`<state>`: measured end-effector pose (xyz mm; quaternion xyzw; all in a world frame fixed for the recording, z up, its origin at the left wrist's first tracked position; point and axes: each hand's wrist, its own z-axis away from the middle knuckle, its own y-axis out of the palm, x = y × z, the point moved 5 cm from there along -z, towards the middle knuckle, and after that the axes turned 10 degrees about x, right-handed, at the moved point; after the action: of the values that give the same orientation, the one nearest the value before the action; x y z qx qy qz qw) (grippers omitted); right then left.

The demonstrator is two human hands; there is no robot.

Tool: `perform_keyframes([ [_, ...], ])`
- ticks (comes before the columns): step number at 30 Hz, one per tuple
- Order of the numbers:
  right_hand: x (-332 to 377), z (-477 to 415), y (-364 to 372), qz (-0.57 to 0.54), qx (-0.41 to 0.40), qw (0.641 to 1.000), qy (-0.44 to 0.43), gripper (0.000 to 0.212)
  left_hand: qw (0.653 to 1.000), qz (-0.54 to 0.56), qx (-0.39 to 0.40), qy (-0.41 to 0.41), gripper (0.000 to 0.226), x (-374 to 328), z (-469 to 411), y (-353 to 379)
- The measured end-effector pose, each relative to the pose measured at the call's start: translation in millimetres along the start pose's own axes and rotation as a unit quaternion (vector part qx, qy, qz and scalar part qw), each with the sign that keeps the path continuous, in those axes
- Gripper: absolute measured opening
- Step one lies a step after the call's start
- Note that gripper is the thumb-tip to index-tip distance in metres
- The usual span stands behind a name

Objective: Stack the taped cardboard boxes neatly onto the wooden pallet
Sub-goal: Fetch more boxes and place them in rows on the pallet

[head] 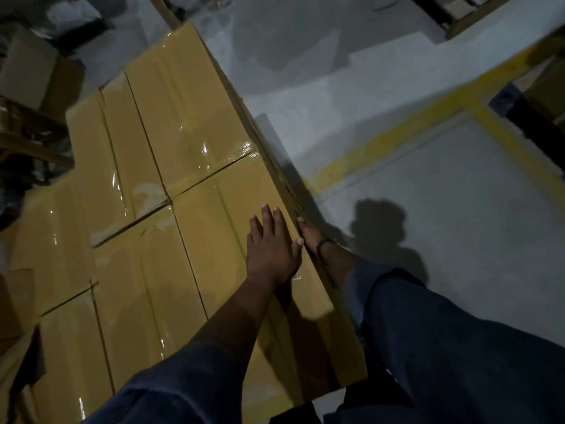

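Fingers [267,215] of the left hand [270,252] lie straight and slightly spread, flat on the taped top of the near box [214,240], holding nothing, just pressing down close to its right edge. The right hand [309,237], with a dark wristband [321,244], sits just beside it against that same edge. One fingertip shows on the rim and the rest drops down the side face out of sight, so I cannot tell whether those fingers are curled or straight. The near box is at centre and lower centre of the frame, directly under and left of both hands. Its long axis runs from the middle of the frame down toward the lower right, parallel to the outer edge of the stack. It is the right-hand unit in a flush top layer of taped cardboard boxes [189,111] that fills the left half of the frame. Since the right hand is on the outer side face and the left on top, any squaring-up would likely be a push leftward, into the neighbouring boxes. The pallet itself is hidden beneath the layer. To the right lies a grey floor [458,224] crossed by a painted yellow line [397,133]. The room is dim, with a loose carton [27,65] at upper left.
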<state>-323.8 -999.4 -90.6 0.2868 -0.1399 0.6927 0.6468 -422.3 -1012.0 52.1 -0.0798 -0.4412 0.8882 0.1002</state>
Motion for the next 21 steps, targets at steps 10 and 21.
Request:
perform_keyframes([
  [10,7.8,8.0,-5.3,0.04,-0.013,0.999,-0.006,0.067,1.0,-0.009,0.009,0.004,0.086,6.6,2.9,3.3],
  [21,11.1,94.4,13.5,0.03,-0.129,0.982,-0.136,0.045,0.999,-0.017,-0.009,0.041,0.085,57.0,59.6,42.5],
])
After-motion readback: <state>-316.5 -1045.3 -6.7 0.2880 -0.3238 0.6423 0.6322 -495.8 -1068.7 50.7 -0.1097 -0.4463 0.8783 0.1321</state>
